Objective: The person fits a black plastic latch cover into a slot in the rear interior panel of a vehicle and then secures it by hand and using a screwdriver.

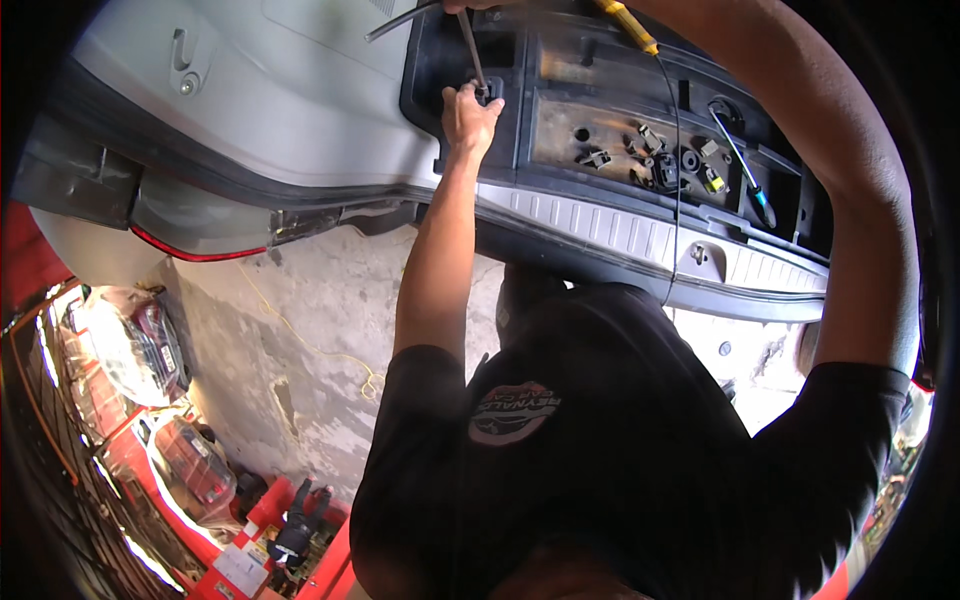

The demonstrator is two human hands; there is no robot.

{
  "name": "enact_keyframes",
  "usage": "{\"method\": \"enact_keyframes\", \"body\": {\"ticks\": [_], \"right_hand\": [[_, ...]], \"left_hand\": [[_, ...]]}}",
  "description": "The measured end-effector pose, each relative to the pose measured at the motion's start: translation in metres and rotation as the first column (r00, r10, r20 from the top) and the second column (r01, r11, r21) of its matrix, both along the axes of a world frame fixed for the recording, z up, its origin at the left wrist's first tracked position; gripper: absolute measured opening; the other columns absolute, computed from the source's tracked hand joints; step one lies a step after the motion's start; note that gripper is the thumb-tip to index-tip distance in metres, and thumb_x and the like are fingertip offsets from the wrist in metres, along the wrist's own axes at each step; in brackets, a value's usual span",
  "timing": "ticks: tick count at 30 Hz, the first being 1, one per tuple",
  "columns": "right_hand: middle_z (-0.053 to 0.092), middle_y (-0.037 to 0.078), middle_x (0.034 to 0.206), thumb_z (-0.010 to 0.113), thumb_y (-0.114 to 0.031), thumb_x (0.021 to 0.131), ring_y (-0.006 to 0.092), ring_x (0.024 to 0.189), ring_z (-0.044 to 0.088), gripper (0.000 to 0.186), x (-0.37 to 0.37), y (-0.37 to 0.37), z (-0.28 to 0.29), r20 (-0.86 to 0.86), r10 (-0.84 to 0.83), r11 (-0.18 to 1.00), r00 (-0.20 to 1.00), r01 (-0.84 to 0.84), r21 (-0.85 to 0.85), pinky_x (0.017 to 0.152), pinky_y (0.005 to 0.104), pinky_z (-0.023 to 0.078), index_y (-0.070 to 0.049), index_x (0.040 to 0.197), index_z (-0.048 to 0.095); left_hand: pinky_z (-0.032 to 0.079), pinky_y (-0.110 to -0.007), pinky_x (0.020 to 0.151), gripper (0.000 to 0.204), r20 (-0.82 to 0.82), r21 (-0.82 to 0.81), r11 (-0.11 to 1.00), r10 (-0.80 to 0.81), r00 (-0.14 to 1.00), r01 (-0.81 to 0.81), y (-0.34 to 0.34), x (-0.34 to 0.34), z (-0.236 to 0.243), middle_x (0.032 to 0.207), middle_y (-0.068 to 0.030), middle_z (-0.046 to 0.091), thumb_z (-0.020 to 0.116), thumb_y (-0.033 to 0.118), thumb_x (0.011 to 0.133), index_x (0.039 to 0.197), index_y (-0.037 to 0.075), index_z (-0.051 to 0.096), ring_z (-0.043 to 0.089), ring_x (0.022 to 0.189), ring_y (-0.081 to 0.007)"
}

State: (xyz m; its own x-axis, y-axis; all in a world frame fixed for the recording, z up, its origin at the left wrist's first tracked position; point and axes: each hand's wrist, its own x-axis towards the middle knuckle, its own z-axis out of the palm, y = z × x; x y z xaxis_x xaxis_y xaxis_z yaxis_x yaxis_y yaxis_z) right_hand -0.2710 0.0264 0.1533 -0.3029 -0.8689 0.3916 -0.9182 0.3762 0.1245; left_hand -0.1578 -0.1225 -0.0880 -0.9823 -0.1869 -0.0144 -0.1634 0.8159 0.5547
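My left hand [470, 120] is closed, its fingertips pinching a small dark part [484, 95] at the corner of the black molded tray [520, 150] in a vehicle's rear. The fingers cover most of that part. Down to it runs a slim metal rod [471, 48], slightly tilted, its lower end touching or nearly touching the part. At the top edge a sliver of my right hand [482, 4] shows around the rod's upper end; most of that hand is cut off. Beside it a grey bar [400, 22] slants out to the left.
A yellow-handled tool [632, 26] trails a thin black cord [678, 150] over the bumper sill. Several clips and small fittings [660, 165] lie in the tray near a blue-handled screwdriver [745, 170]. Bagged tool cases [195, 460] and red cabinets stand at lower left.
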Motion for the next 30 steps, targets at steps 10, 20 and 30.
{"method": "enact_keyframes", "body": {"ticks": [10, 20, 30], "right_hand": [[0.069, 0.020, 0.079, 0.069, -0.024, 0.087, 0.0362, 0.079, 0.072, 0.033, 0.008, -0.011, -0.002, 0.193, 0.075, 0.996, 0.978, -0.063, -0.066, 0.071, 0.0429, 0.058, 0.004, 0.105, 0.067], [0.070, 0.021, 0.084, 0.069, -0.023, 0.087, 0.0368, 0.080, 0.072, 0.032, -0.004, 0.000, 0.001, -0.003, -0.021, 0.998, 1.000, 0.021, 0.061, 0.073, 0.0429, 0.058, 0.002, 0.107, 0.067], [0.070, 0.020, 0.084, 0.068, -0.022, 0.087, 0.0364, 0.081, 0.072, 0.030, -0.004, -0.007, 0.007, -0.010, -0.004, 0.998, 1.000, 0.005, 0.058, 0.074, 0.0432, 0.058, 0.001, 0.105, 0.067]], "left_hand": [[0.054, -0.045, 0.095, 0.050, -0.008, -0.018, 1.000, 0.014, 1.000, -0.014, -0.002, -0.003, -0.003, 0.114, -0.0192, 0.061, 0.089, 0.027, 0.077, 0.119, 0.005, 0.073, 0.066, 0.105, -0.0392], [0.052, -0.045, 0.097, 0.047, 0.002, 0.036, 0.999, 0.015, 1.000, -0.015, 0.001, 0.000, 0.003, 0.114, -0.0227, 0.062, 0.087, 0.030, 0.080, 0.114, 0.002, 0.073, 0.064, 0.109, -0.0403], [0.055, -0.045, 0.093, 0.047, 0.009, -0.004, 1.000, 0.004, 1.000, -0.004, -0.004, -0.002, 0.000, 0.114, -0.0202, 0.062, 0.088, 0.028, 0.079, 0.117, 0.004, 0.073, 0.067, 0.104, -0.0393]]}}
